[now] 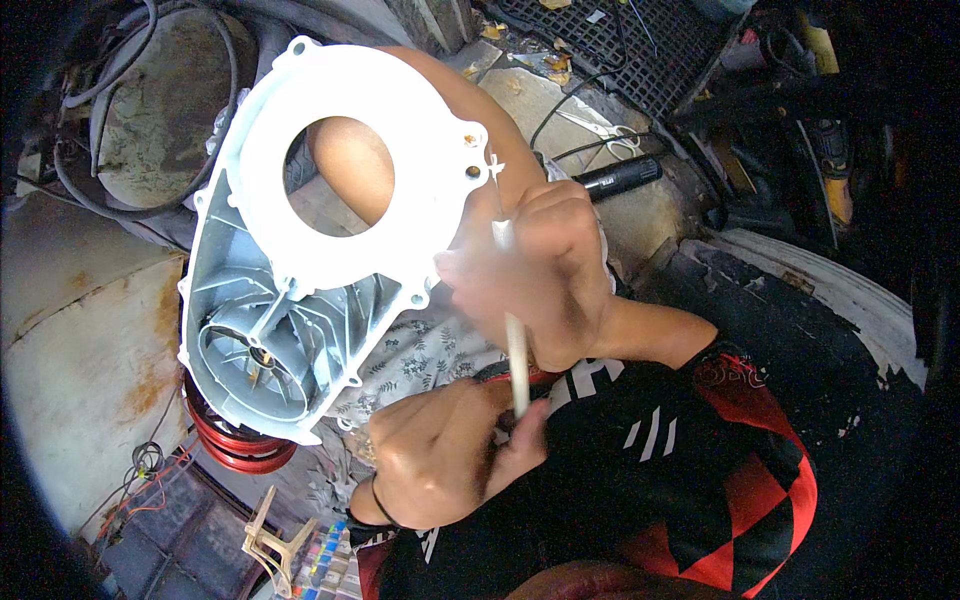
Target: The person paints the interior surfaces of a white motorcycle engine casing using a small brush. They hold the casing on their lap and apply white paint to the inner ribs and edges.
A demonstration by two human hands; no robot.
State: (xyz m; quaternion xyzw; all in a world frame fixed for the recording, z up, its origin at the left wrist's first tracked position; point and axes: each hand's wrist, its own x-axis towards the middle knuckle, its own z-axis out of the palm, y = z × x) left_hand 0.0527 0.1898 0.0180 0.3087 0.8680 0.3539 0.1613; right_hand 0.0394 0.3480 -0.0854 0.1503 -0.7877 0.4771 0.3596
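Observation:
A whitish rod (516,365) stands almost upright between my two hands, over my black and red shirt. My left hand (440,450) is closed at its lower end, thumb alongside the rod. Higher up, my right hand (555,270) is closed around the rod, its fingers smeared by motion; a pale tip shows above them. Just left of my right hand lies a large white cast housing (430,200) with a big round hole and a ribbed grey hollow below. Part of a bare leg shows behind it and through the hole. A thin white strip (495,168) is near the housing's right edge.
Scissors (622,142) and a black cylindrical object (622,178) lie beyond my right hand. A black mesh crate (640,45) is at the back. Dark hoses (235,60) loop at far left, above a rusty pale panel (80,320). Red coils (240,450) and a tan frame (265,545) sit lower left.

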